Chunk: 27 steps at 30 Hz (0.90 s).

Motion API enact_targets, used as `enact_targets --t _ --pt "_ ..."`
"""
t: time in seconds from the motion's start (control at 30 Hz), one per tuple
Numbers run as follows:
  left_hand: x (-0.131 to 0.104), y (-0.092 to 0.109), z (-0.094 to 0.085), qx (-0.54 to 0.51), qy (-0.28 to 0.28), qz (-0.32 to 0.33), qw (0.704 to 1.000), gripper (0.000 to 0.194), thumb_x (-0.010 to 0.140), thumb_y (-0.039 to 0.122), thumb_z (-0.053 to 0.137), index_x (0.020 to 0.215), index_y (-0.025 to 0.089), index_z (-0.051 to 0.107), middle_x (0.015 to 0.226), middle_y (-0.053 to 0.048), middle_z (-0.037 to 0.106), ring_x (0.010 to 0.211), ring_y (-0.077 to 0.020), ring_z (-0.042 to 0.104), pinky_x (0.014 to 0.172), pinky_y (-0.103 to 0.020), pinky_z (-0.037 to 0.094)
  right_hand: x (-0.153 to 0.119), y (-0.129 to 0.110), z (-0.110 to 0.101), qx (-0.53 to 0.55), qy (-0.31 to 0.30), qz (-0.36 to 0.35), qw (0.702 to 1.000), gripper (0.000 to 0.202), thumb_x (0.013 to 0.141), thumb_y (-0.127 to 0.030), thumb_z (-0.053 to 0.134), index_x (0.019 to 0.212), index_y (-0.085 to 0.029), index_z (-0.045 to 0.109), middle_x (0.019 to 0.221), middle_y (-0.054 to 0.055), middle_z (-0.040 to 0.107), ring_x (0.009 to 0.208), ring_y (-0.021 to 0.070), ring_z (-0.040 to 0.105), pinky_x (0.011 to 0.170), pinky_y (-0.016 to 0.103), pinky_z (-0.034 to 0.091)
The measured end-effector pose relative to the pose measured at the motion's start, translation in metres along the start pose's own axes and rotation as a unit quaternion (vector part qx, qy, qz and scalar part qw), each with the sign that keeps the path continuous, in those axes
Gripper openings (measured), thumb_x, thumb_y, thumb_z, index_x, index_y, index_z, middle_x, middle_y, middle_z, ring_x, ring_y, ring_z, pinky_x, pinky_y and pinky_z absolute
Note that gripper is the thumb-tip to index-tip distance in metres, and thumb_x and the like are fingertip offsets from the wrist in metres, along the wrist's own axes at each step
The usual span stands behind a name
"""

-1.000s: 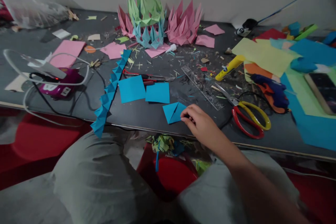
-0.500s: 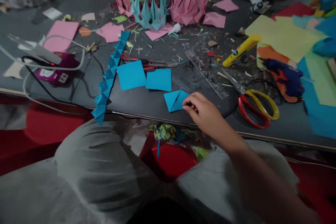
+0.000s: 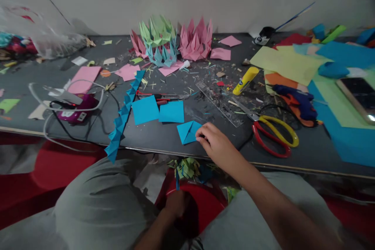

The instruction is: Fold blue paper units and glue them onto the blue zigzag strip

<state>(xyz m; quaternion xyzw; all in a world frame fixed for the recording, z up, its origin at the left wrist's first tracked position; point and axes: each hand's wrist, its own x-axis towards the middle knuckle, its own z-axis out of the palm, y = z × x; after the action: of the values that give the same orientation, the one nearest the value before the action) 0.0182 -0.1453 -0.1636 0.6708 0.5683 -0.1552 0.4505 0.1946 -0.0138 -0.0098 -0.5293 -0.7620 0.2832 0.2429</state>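
My right hand (image 3: 213, 140) is closed in a pinch at the right corner of a folded blue paper (image 3: 186, 132). Crease flaps meet along a slanting line on that paper, which lies near the table's front edge. Below the table edge, my left hand (image 3: 176, 202) is in shadow over a red stool (image 3: 202, 207); its fingers cannot be made out. A thin blue paper strip (image 3: 177, 179) hangs just above it. Two blue paper squares (image 3: 145, 109) lie left of the folded piece. Beside them stretches a zigzag chain of folded blue paper (image 3: 120, 119).
Scissors (image 3: 272, 134), a ruler (image 3: 219, 103), a glue stick (image 3: 246, 81) and a glue gun (image 3: 295, 101) lie on the right. A cutter knife (image 3: 166, 96) rests behind the squares. Folded paper crowns (image 3: 196, 41) stand at the back. A corded purple device (image 3: 77, 109) is left.
My left hand has come into view low down, over the stool. My right hand stays on the folded paper. The view has tilted up, showing more wall and a phone at the right.
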Motion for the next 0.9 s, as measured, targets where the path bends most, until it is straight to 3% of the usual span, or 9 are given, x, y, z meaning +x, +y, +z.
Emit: enact_targets --t 0.07,0.17,0.2,0.27,0.33,0.43,0.5,0.63,0.9 --pt "0.001 0.009 -0.019 0.016 0.025 -0.025 0.999 0.027 0.085 0.024 0.038 0.087 0.012 0.062 0.085 -0.014 0.064 0.082 -0.0252 0.062 0.069 -0.034 0.045 0.0 0.001 0.002 -0.005 0.008 -0.009 1.0 0.013 0.083 -0.01 0.045 0.078 -0.019 0.052 0.083 0.004 0.054 0.076 0.0166 0.051 0.07 0.029 0.041" --pt "-0.023 0.036 -0.064 0.012 0.027 0.03 0.999 0.02 0.083 0.025 0.044 0.09 0.017 0.061 0.093 -0.009 0.065 0.088 -0.0199 0.06 0.075 -0.027 0.044 -0.001 0.003 0.005 -0.01 0.019 -0.014 1.0 0.014 0.083 -0.01 0.045 0.082 -0.019 0.056 0.085 0.005 0.056 0.078 0.0174 0.053 0.07 0.03 0.043" --pt "-0.036 0.047 -0.084 -0.005 -0.003 0.083 0.997 0.016 0.082 0.026 0.047 0.086 0.021 0.062 0.086 -0.003 0.067 0.081 -0.0157 0.061 0.072 -0.023 0.044 -0.001 0.003 0.006 -0.012 0.021 -0.015 1.0 0.014 0.083 -0.011 0.045 0.085 -0.019 0.057 0.087 0.006 0.056 0.079 0.0178 0.054 0.071 0.031 0.044" --pt "-0.062 0.067 -0.126 -0.057 -0.026 0.28 0.958 0.018 0.086 0.029 0.046 0.089 0.023 0.063 0.085 -0.001 0.066 0.08 -0.0134 0.061 0.072 -0.021 0.044 -0.003 0.002 0.006 -0.02 0.021 -0.018 0.999 0.017 0.084 -0.011 0.045 0.088 -0.019 0.059 0.088 0.006 0.057 0.08 0.0182 0.055 0.073 0.032 0.044" --pt "-0.077 0.079 -0.166 -0.068 0.06 0.37 0.925 0.022 0.089 0.028 0.043 0.086 0.021 0.063 0.08 -0.002 0.066 0.075 -0.012 0.06 0.07 -0.021 0.045 -0.004 0.0 0.005 -0.029 0.008 -0.032 0.999 0.02 0.084 -0.01 0.045 0.088 -0.019 0.062 0.087 0.006 0.058 0.08 0.0181 0.055 0.073 0.032 0.045" --pt "-0.069 0.079 -0.203 0.023 0.281 0.371 0.885 0.016 0.086 0.027 0.048 0.087 0.018 0.062 0.092 -0.005 0.066 0.088 -0.0171 0.058 0.08 -0.03 0.045 -0.007 -0.003 0.002 -0.043 -0.013 -0.064 0.997 0.023 0.083 -0.007 0.046 0.089 -0.02 0.063 0.086 0.006 0.058 0.081 0.0183 0.055 0.072 0.031 0.046" --pt "-0.052 0.071 -0.208 0.103 0.334 0.361 0.865 0.015 0.081 0.03 0.057 0.088 0.018 0.062 0.099 -0.006 0.064 0.093 -0.0209 0.057 0.082 -0.035 0.046 -0.008 -0.003 0.0 -0.056 -0.001 -0.062 0.996 0.023 0.082 -0.009 0.047 0.095 -0.021 0.062 0.088 0.006 0.058 0.082 0.0193 0.056 0.072 0.032 0.047" --pt "-0.029 0.058 -0.193 0.145 0.397 0.374 0.826 0.015 0.08 0.029 0.058 0.089 0.017 0.06 0.101 -0.007 0.064 0.093 -0.0215 0.058 0.077 -0.035 0.048 -0.008 -0.002 0.0 -0.116 0.07 -0.004 0.991 0.026 0.084 -0.025 0.052 0.109 -0.02 0.057 0.094 0.009 0.058 0.087 0.0244 0.055 0.074 0.038 0.046" --pt "-0.031 0.055 -0.178 0.127 0.444 0.399 0.792 0.013 0.083 0.027 0.056 0.088 0.016 0.058 0.099 -0.006 0.065 0.094 -0.0197 0.059 0.082 -0.035 0.048 -0.003 -0.004 0.003 -0.122 0.075 0.024 0.989 0.018 0.081 -0.027 0.057 0.097 -0.02 0.059 0.093 0.008 0.059 0.089 0.0238 0.054 0.075 0.037 0.045"
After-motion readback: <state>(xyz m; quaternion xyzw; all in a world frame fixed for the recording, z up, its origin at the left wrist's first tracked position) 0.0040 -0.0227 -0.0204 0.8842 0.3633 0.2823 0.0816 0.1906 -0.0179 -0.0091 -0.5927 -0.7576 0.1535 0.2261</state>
